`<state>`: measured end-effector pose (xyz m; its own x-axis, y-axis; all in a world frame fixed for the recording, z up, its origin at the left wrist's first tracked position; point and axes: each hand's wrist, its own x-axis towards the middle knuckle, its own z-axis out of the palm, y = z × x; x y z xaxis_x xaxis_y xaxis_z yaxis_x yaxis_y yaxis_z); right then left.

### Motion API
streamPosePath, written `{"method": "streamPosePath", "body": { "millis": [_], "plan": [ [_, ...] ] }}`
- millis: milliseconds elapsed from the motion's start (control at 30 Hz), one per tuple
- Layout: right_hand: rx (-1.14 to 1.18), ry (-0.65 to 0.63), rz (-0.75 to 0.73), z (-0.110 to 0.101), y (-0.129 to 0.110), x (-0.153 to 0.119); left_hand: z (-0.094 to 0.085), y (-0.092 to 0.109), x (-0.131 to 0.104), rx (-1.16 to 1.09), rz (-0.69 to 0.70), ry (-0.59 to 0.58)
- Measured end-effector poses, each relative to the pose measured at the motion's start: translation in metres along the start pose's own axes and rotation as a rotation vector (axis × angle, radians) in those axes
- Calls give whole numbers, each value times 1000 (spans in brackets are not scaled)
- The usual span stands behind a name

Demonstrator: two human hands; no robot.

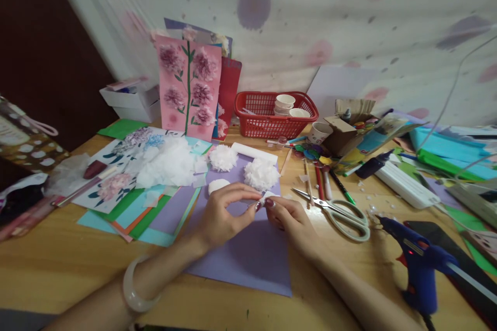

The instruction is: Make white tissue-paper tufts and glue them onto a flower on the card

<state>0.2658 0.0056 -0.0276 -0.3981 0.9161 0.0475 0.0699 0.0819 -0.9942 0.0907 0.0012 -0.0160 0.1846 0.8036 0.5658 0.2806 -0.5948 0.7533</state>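
White paper piece (265, 197), small, mostly hidden by fingertips; head view puts it just above the purple sheet (248, 264), near the middle of the wooden table (186, 310). Left hand (227, 214): thumb and fingers closed on the piece from the left, pale bracelet (134, 289) on that wrist. Right hand (293, 217): fingers closed on it from the right, dark polish on the nails; the two sets of fingertips meet. Beyond the hands, two ruffled white paper flowers, the left flower (223, 158) and the right flower (261, 175); a white roll (256, 152) lies behind them. White disc (217, 185) near the left hand, partly covered by it. Farther left, crumpled white tissue (166, 165) over coloured sheets. Right side: open scissors (337, 210), then a blue glue gun (419, 253) with a small red light. At the back, a red basket (272, 127) holding paper cups, beside an upright pink card (171, 124) bearing flowers.
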Motion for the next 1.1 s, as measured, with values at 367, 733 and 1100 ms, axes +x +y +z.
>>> {"method": "streamPosePath", "body": {
  "millis": [367, 733, 1100],
  "plan": [
    [-77, 13, -8, -4, 1, 1, -1, 3, -1, 81, 56, 13],
    [12, 11, 30, -2, -1, 1, -1, 1, 0, 288, 347, 49],
    [85, 19, 18, -2, -2, 2, -3, -4, -1, 380, 393, -11]
  ]
}}
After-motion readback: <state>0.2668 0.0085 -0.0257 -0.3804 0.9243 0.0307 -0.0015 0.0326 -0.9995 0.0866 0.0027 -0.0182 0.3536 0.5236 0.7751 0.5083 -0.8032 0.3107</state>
